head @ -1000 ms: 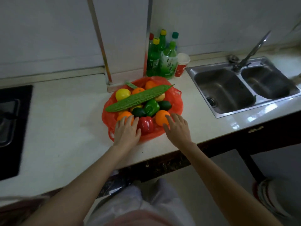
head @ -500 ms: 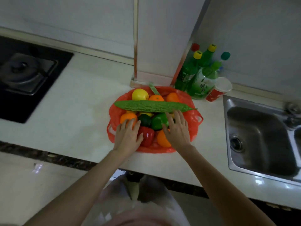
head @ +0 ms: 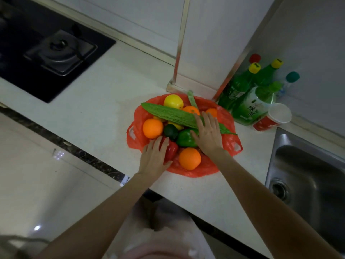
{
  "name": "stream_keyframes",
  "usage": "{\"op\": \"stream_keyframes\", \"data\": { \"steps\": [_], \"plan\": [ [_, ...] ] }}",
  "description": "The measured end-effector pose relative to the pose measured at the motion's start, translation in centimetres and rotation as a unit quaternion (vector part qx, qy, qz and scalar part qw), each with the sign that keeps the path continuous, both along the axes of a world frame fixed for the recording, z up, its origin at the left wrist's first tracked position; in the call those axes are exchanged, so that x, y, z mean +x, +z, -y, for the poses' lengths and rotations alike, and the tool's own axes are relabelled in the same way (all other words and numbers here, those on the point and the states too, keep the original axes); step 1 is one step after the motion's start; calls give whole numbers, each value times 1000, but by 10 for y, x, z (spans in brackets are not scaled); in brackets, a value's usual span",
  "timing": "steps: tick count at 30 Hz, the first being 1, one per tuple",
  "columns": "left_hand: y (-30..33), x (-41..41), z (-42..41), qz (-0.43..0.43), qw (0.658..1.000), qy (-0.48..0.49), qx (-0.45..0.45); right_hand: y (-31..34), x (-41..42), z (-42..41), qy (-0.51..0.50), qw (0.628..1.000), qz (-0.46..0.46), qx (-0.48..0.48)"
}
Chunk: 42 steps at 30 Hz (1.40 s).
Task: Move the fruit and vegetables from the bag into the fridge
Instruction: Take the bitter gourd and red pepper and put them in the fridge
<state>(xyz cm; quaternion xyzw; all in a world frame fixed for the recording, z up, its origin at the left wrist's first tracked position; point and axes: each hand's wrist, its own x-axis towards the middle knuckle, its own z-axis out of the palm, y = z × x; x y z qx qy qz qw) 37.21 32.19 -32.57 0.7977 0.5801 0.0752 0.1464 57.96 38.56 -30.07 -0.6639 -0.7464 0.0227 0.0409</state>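
Head view, only one we had. We saw the red bag (head: 226, 144) lying flat and spread open on the white worktop (head: 93, 101), near its front edge, with all the produce still piled on it. We judged the task at its very start: first pick not yet made, nothing lifted, and no fridge in view.

The left hand (head: 155, 157) rested palm down on the red pepper (head: 172, 149) at the near left of the pile, fingers (head: 158, 144) straight and slightly spread, touching but not wrapped round it. The right hand (head: 208, 131) lay flat over the long bitter gourd (head: 168, 113) and the green pepper (head: 184, 139), fingers straight and a little apart, nothing pinched.

Around them: one orange (head: 152, 128) at left, touching a dark green fruit (head: 170, 131); a second orange (head: 190, 158) at the near edge just beside the red pepper; a yellow fruit (head: 173, 101) at the far side, with more orange fruit behind the gourd.

Next move, as we judged it: each hand has to curl round one item and lift. The gourd lay across the top of the pile, so taking it first would free the rest. The round fruit could roll off the flat bag once its neighbours go.

Elsewhere in view: green bottles (head: 250, 98) and a paper cup (head: 273, 117) beyond the bag at right, the sink (head: 280, 139) at far right, the hob (head: 56, 51) at far left.
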Motion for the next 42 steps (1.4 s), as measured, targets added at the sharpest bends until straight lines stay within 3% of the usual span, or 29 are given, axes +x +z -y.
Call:
{"op": "stream_keyframes", "data": {
  "steps": [19, 31, 36, 42],
  "plan": [
    [13, -8, 5, 74, 995, 65, 26, 9, -4, -32, 29, 998, -5, -50],
    [54, -35, -11, 111, 985, 98, 84, 50, -2, -12, 23, 993, -65, 91],
    [64, -90, -10, 121, 977, 140, 105, 73, -54, -10, 52, 988, -84, 122],
    [64, -206, 13, 116, 961, 217, 125, 73, -180, -12, 113, 974, -156, 116]
  ]
}}
